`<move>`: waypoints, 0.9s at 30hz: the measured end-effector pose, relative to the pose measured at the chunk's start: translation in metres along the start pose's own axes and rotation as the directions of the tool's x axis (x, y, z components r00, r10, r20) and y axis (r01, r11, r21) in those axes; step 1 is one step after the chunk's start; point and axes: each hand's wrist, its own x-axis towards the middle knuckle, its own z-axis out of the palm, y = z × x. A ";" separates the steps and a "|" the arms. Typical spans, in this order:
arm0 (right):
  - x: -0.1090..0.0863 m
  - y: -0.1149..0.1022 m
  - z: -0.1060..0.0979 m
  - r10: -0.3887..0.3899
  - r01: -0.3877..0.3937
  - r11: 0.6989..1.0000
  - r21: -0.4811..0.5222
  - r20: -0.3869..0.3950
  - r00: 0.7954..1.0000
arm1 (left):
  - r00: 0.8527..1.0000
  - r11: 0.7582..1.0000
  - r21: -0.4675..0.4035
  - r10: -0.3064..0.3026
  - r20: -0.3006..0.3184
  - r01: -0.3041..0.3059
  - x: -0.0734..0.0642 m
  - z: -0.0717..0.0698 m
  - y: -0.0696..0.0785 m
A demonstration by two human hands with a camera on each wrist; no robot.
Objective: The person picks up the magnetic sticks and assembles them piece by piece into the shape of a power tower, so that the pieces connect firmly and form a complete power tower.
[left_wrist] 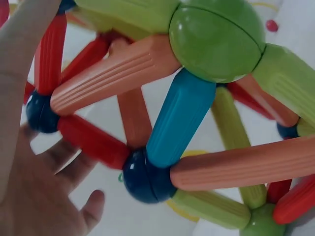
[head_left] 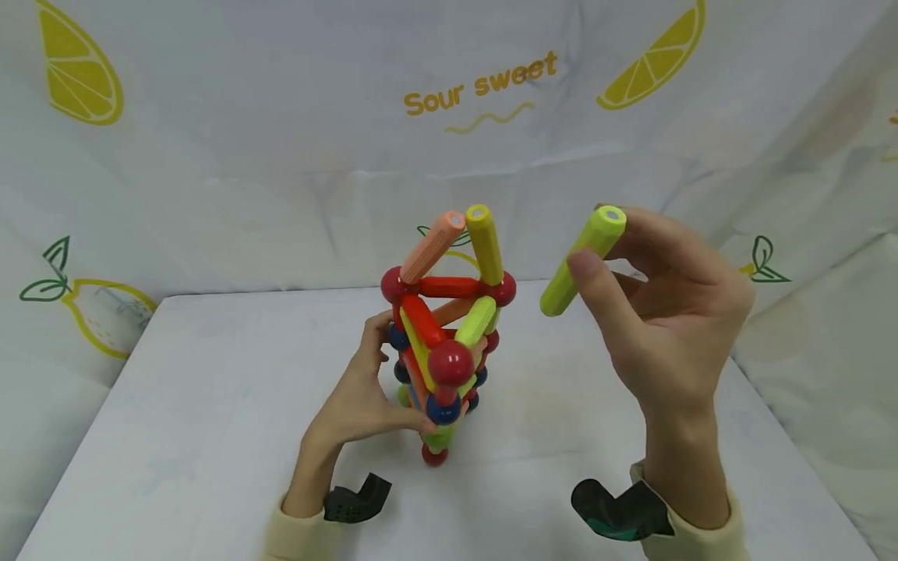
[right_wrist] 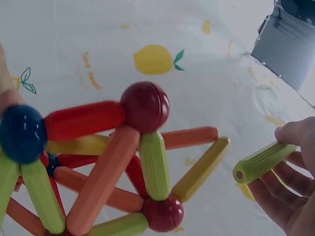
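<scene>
A tower of magnetic rods and balls (head_left: 449,364) stands upright on the table, in red, orange, yellow, green and blue. My left hand (head_left: 361,389) holds its left side, the thumb against a blue ball (head_left: 443,408) at the front and the fingers around the back. From the top, an orange rod (head_left: 433,248) and a yellow rod (head_left: 485,245) slant upward, their far ends free. Right of the tower, my right hand (head_left: 669,304) pinches a lime-green magnetic rod (right_wrist: 263,161) between thumb and fingers. That rod is apart from the tower, with its metal tip showing.
The white table (head_left: 210,405) extends around the tower. Behind it hangs a white cloth (head_left: 281,156) printed with lemons and lettering. Each wrist carries a dark strap-like device, the left one (head_left: 358,499) near the table's front.
</scene>
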 end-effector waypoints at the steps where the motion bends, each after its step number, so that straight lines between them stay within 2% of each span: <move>1: -0.001 -0.001 0.001 -0.005 0.005 1.000 0.000 0.013 1.000 | 1.000 1.000 0.011 -0.003 -0.022 0.003 0.001 0.003 0.003; 6: -0.004 0.001 0.003 -0.004 0.012 0.998 -0.069 0.114 0.993 | 0.995 0.999 0.049 -0.010 -0.096 0.015 0.003 0.012 0.018; 9: -0.005 0.001 0.004 0.022 0.015 0.985 -0.174 0.206 0.978 | 0.993 0.995 0.097 -0.008 -0.117 0.020 0.004 0.015 0.025; 13: -0.008 -0.003 0.009 0.054 0.038 0.950 -0.309 0.286 0.957 | 0.993 0.988 0.152 -0.011 -0.118 0.029 0.005 0.018 0.032; 18: -0.011 -0.011 0.016 0.097 0.046 0.909 -0.415 0.316 0.944 | 0.995 0.987 0.160 -0.014 -0.102 0.030 0.006 0.019 0.034; 20: -0.012 -0.011 0.015 0.109 0.044 0.903 -0.428 0.326 0.939 | 0.995 0.987 0.159 -0.012 -0.096 0.028 0.006 0.019 0.033; 23: -0.014 0.004 0.004 0.108 0.049 0.910 -0.411 0.351 0.930 | 0.996 0.988 0.154 -0.005 -0.088 0.019 0.006 0.019 0.033; 25: -0.020 0.036 -0.018 0.119 0.026 0.926 -0.377 0.356 0.927 | 0.997 0.989 0.146 -0.001 -0.083 0.013 0.006 0.018 0.032; 27: -0.031 0.085 -0.050 0.129 0.000 0.938 -0.347 0.349 0.928 | 0.997 0.990 0.141 0.011 -0.078 0.000 0.006 0.018 0.031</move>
